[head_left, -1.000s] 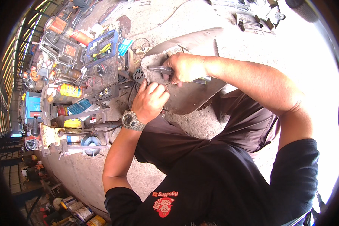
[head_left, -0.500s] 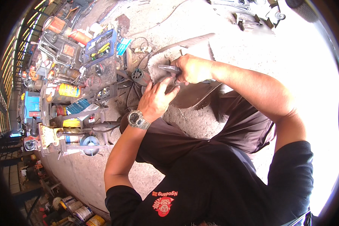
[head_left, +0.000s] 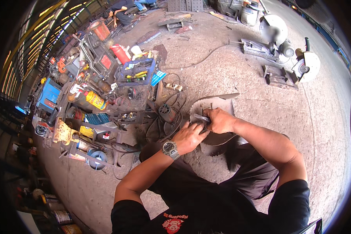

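My right hand (head_left: 221,121) is closed round a short grey metal bar (head_left: 201,117), whose blunt end sticks out past the thumb toward the left; its kind is not clear. Close beside it, my left hand (head_left: 188,137), with a watch (head_left: 170,148) on the wrist, has its fingers bent and drawn together. What those fingers grip is hidden. Both hands are over a curved grey plate (head_left: 198,106) with a jagged cut edge, lying on the floor between my legs. A second rounded piece (head_left: 216,149) shows below my right hand.
A grey angle grinder (head_left: 167,113) and cables lie left of the plate. Beyond them a low bench holds a blue toolbox (head_left: 135,74), a yellow can (head_left: 95,100) and other tools. Two cut-off saws (head_left: 273,30) stand far right. A person (head_left: 121,13) crouches at the far left.
The view has tilted up, so more of the far floor, the saws and another person show. Both hands stay together over the plate; the bar is still in my right hand.
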The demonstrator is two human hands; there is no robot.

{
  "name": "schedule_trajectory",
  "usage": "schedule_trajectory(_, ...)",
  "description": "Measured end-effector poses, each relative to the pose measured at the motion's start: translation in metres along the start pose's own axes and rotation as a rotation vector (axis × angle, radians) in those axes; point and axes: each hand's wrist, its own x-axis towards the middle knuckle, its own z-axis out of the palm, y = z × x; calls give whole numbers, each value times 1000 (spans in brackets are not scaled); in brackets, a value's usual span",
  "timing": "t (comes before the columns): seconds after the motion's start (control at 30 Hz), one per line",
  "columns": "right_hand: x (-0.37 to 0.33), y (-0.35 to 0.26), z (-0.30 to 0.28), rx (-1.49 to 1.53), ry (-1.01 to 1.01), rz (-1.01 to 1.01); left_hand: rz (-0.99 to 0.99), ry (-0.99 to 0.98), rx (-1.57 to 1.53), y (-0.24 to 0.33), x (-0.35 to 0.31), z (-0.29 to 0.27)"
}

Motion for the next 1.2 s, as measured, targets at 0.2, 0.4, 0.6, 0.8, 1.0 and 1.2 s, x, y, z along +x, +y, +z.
schedule_trajectory(0.2, -1, 6, 5, -11, 19, 36, 20, -23, 14, 6, 7, -7)
schedule_trajectory(0.4, -6, -1, 1, -21, 25, 27, 34, 43, 14, 7, 7, -8)
schedule_trajectory(0.6, -5, 4, 10, 14, 30, 16, 49, 79, -1, 8, 6, -9)
schedule_trajectory(0.8, -3, 3, 15, 28, 36, -2, 37, 60, -17, 9, 2, -9)
schedule_trajectory(1.0, -2, 5, 14, 31, 38, 1, 47, 60, -20, 7, 1, -8)
schedule_trajectory(1.2, -1, 12, 16, 67, 69, -19, 81, 114, 4, 3, 2, -4)
